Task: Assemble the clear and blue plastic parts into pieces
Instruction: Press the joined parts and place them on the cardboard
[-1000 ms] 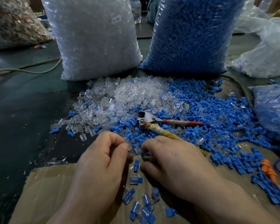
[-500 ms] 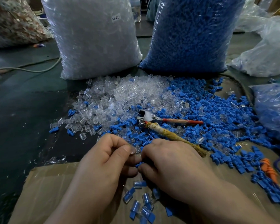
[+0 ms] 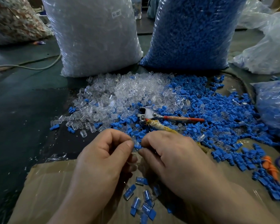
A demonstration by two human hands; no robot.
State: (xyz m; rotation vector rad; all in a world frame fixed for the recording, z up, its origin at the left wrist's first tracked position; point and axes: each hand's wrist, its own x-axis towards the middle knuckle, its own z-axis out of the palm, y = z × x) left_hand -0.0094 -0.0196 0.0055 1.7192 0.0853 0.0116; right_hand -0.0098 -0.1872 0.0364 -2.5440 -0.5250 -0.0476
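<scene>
Caught mid-join, by look of it. Pinched small clear-blue part (image 3: 136,145) between curled fingers of left hand (image 3: 103,159) and right hand (image 3: 173,159), fingertips nearly touching, above cardboard (image 3: 47,183). Spotted finished pieces (image 3: 141,202) below, clear parts (image 3: 120,94) and blue parts (image 3: 208,107) heaped beyond. Needed next, likely: firm push home, then drop.

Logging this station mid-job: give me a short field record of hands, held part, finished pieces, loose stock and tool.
left hand: fingers curled, pinching small part
right hand: fingertips pinching the same small part
assembled pieces: loose cluster on cardboard, below the hands
clear parts: pile beyond the hands, left
blue parts: pile to its right, mixed at border
pliers-like tool: lying on the piles
bags: clear-part bag left, blue-part bag right, upright behind piles
</scene>
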